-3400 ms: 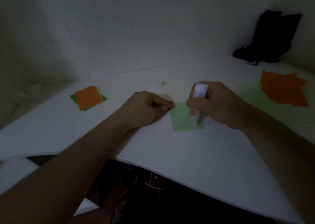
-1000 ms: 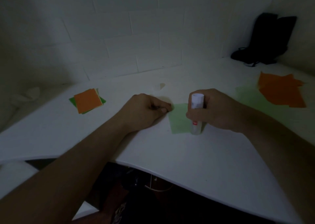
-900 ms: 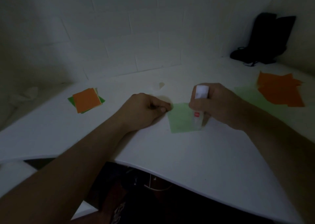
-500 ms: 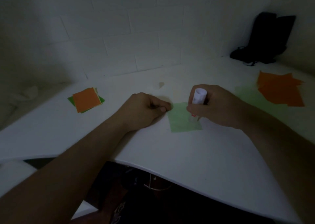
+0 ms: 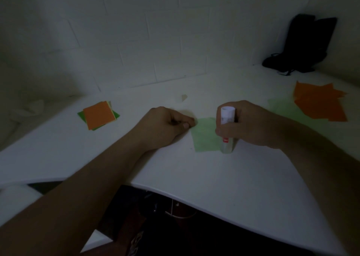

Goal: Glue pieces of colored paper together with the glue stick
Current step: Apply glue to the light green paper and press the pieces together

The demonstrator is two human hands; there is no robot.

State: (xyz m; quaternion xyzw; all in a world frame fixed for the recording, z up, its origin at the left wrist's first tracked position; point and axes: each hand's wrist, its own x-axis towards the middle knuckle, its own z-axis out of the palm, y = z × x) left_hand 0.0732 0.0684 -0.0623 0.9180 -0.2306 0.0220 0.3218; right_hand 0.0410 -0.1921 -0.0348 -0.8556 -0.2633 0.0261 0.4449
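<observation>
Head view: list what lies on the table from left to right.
Stack of orange and green paper squares → left hand → light green paper square → glue stick in the right hand → orange paper pile.

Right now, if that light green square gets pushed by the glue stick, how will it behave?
The light green square looks thin and flat, so likely floppy and light. It would probably slide or buckle; the left hand pins its corner while the right hand holds the glue stick.

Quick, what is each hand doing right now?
Left hand: fingers curled, pinning the light green paper at its left edge.
Right hand: gripping the glue stick, tip on the paper.
</observation>
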